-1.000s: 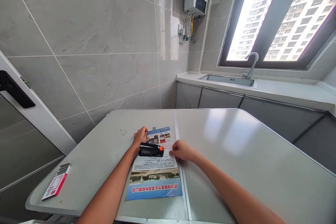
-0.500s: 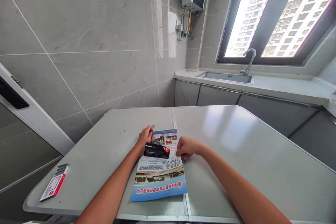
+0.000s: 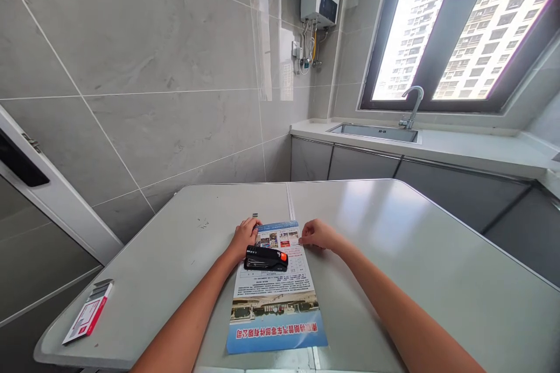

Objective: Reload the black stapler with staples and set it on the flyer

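A printed leaflet with blue bands lies on the table, its large red lettering upside down from my view. On its upper half rests a black stapler with an orange patch at its right end. My left hand holds the leaflet's upper left edge, fingers curled at the corner, just above the stapler. At the upper right edge, my right hand pinches the paper between thumb and fingers. Neither hand is gripping the stapler.
The pale table has a seam down its middle. A red-and-white box lies near its left edge. Loose staples and a small dark strip are farther back. A sink counter stands beyond, at the right.
The leaflet has shifted slightly right and toward me, carrying the stapler with it. My right hand has moved up along the right edge and now pinches it. The view has tilted slightly.
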The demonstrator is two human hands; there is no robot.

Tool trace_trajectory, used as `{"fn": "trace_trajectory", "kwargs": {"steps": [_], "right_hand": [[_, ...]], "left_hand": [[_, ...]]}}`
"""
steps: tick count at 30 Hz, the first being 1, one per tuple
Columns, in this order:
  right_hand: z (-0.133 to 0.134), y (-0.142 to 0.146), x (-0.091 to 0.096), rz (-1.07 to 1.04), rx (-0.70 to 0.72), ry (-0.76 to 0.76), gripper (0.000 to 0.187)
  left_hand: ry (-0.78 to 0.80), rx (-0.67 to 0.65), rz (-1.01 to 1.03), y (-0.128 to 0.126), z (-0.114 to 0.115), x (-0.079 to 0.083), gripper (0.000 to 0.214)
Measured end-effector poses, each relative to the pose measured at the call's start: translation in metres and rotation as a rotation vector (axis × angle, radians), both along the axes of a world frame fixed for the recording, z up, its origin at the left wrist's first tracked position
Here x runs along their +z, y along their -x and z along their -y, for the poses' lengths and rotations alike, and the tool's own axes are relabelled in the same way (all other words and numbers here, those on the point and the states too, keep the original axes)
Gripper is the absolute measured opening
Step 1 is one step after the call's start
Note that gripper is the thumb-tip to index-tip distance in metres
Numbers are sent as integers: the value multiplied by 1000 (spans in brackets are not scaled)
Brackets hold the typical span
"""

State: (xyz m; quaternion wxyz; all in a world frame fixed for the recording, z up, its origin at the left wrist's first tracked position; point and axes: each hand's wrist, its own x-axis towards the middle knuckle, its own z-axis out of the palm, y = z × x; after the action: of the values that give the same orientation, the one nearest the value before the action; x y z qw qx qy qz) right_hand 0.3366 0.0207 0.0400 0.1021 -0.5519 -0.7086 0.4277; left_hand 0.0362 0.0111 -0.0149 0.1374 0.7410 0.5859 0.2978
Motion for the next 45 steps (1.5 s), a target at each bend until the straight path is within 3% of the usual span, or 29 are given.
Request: {"fn": "trace_trajectory", "kwargs": {"steps": [3,8,13,20,28,31,34,37,41,45], "right_hand": [[0,4,-2,0,-29,-55,21],[7,7,-1,-9,106,65,33],[5,5,-3,-35,97,96,32],[-13,-21,-5,4,50,143,38],[-22,-51,-2,122,61,129,38],[-22,-55,4,175,47,53,39],[-15,-50,15,177,13,-132,34],[3,-34,20,39,77,-332,30],[32,-12,7,-159,190,-547,38],[45,-1,-7,-147,267,-555,39]], "left_hand": [[3,-13,-7,1,-2,0,23],[-12,-21,5,3,-2,-1,22],[-41,-35,32,4,0,1,22],[-91,-122,63,-2,8,7,32],[-90,-176,54,-7,18,19,19],[-9,-287,130,-10,23,25,19],[74,-364,166,-11,26,29,19],[101,-389,172,-12,28,30,17],[123,-430,172,-11,30,31,19],[144,-461,156,-10,30,32,18]]}}
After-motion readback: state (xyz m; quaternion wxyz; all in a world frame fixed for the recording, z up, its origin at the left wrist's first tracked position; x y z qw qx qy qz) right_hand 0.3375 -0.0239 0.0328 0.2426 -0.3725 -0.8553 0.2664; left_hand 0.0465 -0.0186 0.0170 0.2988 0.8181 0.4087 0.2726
